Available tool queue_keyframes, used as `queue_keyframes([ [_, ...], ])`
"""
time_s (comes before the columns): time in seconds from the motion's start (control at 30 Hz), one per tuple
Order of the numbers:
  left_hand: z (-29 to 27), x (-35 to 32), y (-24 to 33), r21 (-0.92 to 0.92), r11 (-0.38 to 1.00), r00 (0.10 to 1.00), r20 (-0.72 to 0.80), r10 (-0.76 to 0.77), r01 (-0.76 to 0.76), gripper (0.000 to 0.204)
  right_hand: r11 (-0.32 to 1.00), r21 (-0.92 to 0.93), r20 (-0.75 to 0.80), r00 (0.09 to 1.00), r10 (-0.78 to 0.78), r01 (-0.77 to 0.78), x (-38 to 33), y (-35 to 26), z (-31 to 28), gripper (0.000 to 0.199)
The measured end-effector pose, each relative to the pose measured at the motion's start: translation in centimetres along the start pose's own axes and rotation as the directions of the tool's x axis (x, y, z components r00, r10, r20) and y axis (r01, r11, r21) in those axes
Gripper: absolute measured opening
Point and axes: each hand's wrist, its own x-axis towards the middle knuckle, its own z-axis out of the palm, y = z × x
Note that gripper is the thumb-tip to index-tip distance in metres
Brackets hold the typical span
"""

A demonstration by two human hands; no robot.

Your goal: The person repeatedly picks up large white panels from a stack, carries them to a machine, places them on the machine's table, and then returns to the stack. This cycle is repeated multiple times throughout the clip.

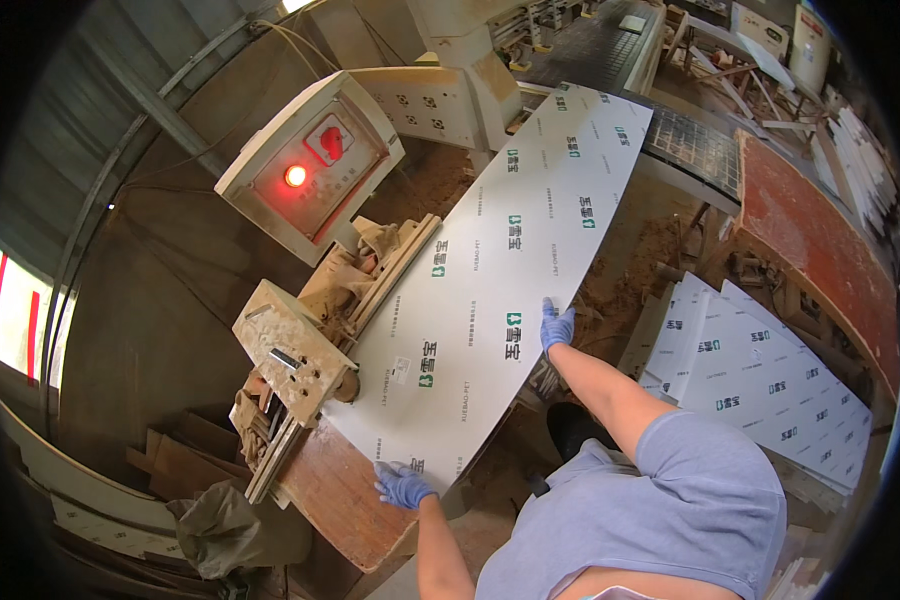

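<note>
A long white panel point(480, 300) with printed dark and green marks lies slantwise across the machine, from its near end by my left hand to the far metal-topped table. My left hand point(403, 486), in a blue glove, rests on the panel's near end with its fingers spread. At the panel's right edge is my right hand point(558, 328), also gloved in blue. Its thumb lies on top and the other fingers bend over the edge, their tips partly hidden. Along the left side, the panel runs beside a dusty machine head point(288, 352) and its guide rail point(395, 277).
A control box point(310, 165) with a glowing red lamp and red switch stands at the left. More white panels point(760, 385) lean in a stack at the right, below a reddish-brown board point(820, 250). A brown wooden bed point(355, 500) extends under the near end. Sawdust covers the floor.
</note>
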Motion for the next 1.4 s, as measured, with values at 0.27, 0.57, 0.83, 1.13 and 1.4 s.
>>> queue_keyframes([
  [0.27, 0.7, 0.3, -0.7, 0.01, 1.0, 1.0, -0.02, 0.023, -0.023, 0.044, 0.999, 0.033, -0.011, 1.0, -0.013, 0.013, 0.0, 0.2, 0.3, 0.069],
  [0.57, 1.0, 0.4, -1.1, 0.005, 0.999, 0.999, -0.018, 0.041, -0.041, 0.047, 1.0, 0.02, 0.004, 1.0, -0.012, 0.012, -0.8, -0.7, -0.3, 0.068],
  [0.83, 0.2, 0.3, -0.3, 0.022, 0.999, 0.999, 0.03, 0.023, -0.024, 0.042, 0.997, 0.075, -0.001, 1.0, -0.019, 0.019, -1.0, -0.9, -0.6, 0.067],
  [1.13, 0.6, 0.4, -0.6, -0.021, 0.999, 0.999, -0.023, 0.048, -0.048, 0.043, 0.998, 0.068, 0.025, 1.0, 0.008, -0.01, 0.4, 0.5, 0.4, 0.075],
  [1.4, 0.7, 0.2, -0.5, 0.013, 0.999, 1.0, 0.0, 0.03, -0.03, 0.043, 0.997, 0.061, 0.078, 0.996, 0.042, -0.047, 0.5, 0.7, 0.3, 0.088],
])
